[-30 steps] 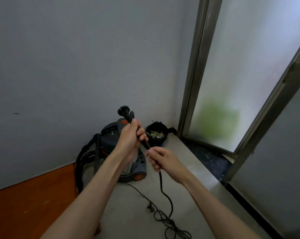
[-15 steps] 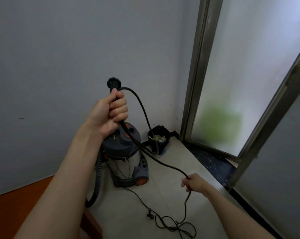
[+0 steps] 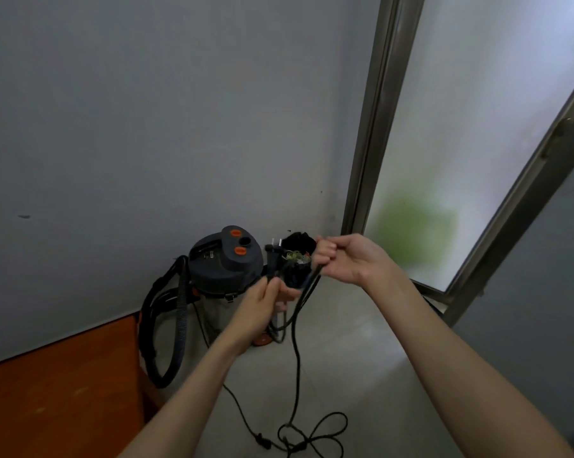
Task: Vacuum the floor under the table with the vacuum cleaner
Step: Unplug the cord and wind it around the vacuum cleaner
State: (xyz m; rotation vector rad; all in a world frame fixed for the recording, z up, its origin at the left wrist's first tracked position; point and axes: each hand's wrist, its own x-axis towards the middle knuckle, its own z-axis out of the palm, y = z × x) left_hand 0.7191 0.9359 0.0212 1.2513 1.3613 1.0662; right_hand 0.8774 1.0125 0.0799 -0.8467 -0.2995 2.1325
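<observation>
Grey-walled corner, pale floor: the grey drum vacuum cleaner with orange buttons point(image 3: 226, 269) stands against the wall. I've brought both hands together again; my left hand point(image 3: 262, 304) is clamped below the black plug point(image 3: 272, 251), my right hand point(image 3: 341, 259) fisted on gathered black power cord point(image 3: 297, 352), apparently coiling before plugging in.

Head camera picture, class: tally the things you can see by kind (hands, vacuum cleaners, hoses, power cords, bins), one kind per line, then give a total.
Hands: 2, left hand and right hand
Vacuum cleaner: 1
Hose: 1
Power cord: 1
Black bin: 1
Total: 6
</observation>
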